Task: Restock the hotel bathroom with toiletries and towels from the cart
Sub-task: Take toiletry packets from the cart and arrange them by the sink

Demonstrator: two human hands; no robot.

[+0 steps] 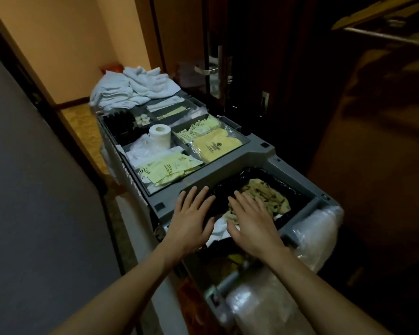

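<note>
Currently the left hand (191,223) and right hand (250,221) spread flat, empty, over a black-lined bin (298,189) of what may be wrappers (264,192) on the cart (252,151); towels (136,88) heap far.

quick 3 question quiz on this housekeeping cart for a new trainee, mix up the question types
1. True or false: the toilet roll stands upright in a compartment of the cart.
2. Where do the white towels lie?
A. piled at the cart's far end
B. hanging on the door handle
C. on the floor
3. Fill in: the ___ hand is above the crumpled wrappers in the black-lined bin.

Key: 1 true; 2 A; 3 right, as the right hand is the one over the wrappers.
</note>
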